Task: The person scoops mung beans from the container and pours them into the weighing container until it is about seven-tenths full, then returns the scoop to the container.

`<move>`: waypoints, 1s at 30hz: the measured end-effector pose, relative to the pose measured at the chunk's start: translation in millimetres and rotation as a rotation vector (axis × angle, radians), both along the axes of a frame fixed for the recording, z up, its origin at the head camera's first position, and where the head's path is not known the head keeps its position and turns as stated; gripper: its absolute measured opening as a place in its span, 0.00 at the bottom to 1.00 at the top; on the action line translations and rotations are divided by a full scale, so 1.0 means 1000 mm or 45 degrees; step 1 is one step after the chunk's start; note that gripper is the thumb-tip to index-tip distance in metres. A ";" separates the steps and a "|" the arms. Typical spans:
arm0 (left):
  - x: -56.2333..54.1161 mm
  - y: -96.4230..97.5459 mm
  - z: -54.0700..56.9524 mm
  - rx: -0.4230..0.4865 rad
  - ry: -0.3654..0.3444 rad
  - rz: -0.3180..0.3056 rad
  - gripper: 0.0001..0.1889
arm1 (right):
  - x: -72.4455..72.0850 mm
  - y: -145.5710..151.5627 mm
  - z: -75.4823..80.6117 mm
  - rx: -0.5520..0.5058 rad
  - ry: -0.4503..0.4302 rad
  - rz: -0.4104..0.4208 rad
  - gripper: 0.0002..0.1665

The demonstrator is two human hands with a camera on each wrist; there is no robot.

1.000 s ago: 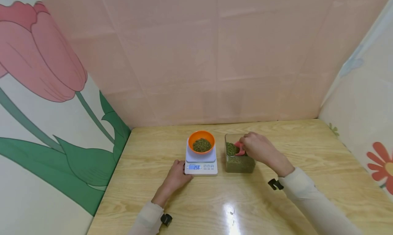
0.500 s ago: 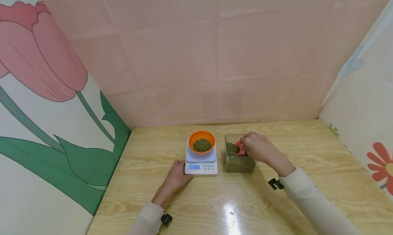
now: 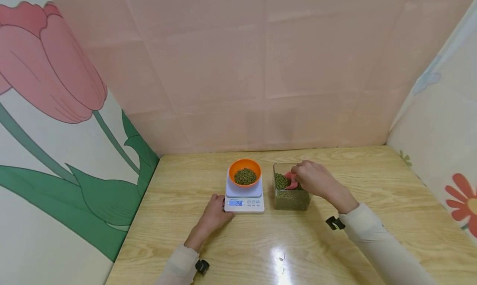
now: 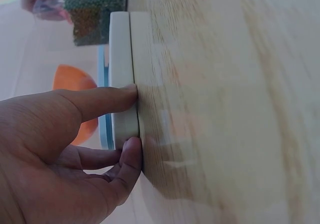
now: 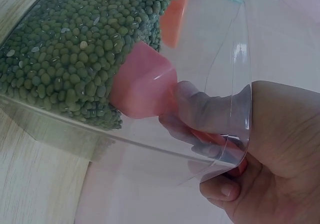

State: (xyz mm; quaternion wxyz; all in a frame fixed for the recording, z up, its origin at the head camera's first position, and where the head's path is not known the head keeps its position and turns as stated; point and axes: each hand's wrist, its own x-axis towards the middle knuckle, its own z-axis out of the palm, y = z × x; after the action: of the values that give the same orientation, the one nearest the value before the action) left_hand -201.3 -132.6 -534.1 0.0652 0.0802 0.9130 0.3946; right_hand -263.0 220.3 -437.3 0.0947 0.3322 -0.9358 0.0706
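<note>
From here I see the scoop (image 5: 145, 83) against the beans (image 5: 85, 58) in the tub (image 3: 291, 203), pinched by the right hand (image 3: 314, 179), barely moved this past second; I judge the scooping paused. The left hand (image 3: 214, 212) holds the scale (image 3: 257, 209) by its corner, and its bowl (image 3: 242, 164) looks no fuller.

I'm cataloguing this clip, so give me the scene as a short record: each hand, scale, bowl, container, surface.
Left hand: grips the scale's left front corner
Right hand: holds a pink scoop, its head inside the container
Kitchen scale: display lit, digits 258, any decimal point unclear
Orange bowl: on the scale, partly filled with mung beans
Clear container: right of the scale, apart, holding mung beans
Surface: wooden table
</note>
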 end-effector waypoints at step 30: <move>0.000 0.001 0.000 -0.033 0.041 -0.005 0.26 | -0.001 0.006 0.003 -0.108 -0.045 0.065 0.10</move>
State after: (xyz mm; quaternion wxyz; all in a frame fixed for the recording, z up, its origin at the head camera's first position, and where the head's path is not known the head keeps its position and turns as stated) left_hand -201.3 -131.9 -534.5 0.0522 0.0876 0.9188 0.3813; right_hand -263.5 226.7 -434.1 0.0902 0.3503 -0.9247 0.1186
